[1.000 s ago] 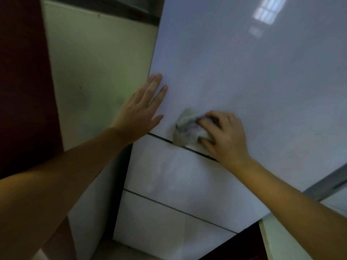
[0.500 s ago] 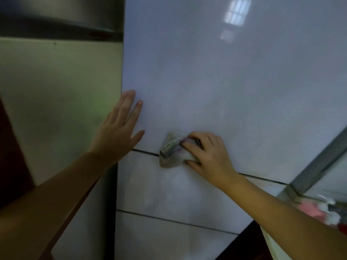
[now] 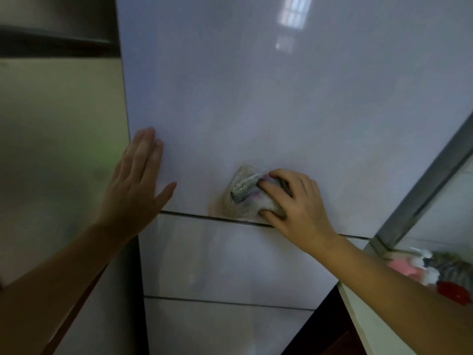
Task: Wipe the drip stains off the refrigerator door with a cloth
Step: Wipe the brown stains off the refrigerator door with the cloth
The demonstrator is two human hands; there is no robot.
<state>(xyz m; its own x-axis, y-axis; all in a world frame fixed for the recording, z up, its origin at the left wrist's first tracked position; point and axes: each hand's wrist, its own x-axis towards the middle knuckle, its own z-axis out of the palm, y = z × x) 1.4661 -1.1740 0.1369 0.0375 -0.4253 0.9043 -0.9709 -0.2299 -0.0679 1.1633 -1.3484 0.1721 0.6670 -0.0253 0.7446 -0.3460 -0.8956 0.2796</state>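
The glossy white refrigerator door fills the middle of the head view. A crumpled grey-white cloth is pressed against its lower part, just above the dark seam to the drawer front below. My right hand grips the cloth from the right, fingers curled over it. My left hand lies flat on the door's left edge, fingers together and thumb spread, holding nothing. A faint brownish smear shows left of the cloth; no clear drip stains are visible.
Two white drawer fronts sit below the door. A beige wall stands to the left. At the right, a metal frame and a pale counter edge with pink and red items.
The view has shifted, so door and hands sit further right in the picture. My right hand keeps the cloth just above the seam; my left hand stays flat at the door's left edge.
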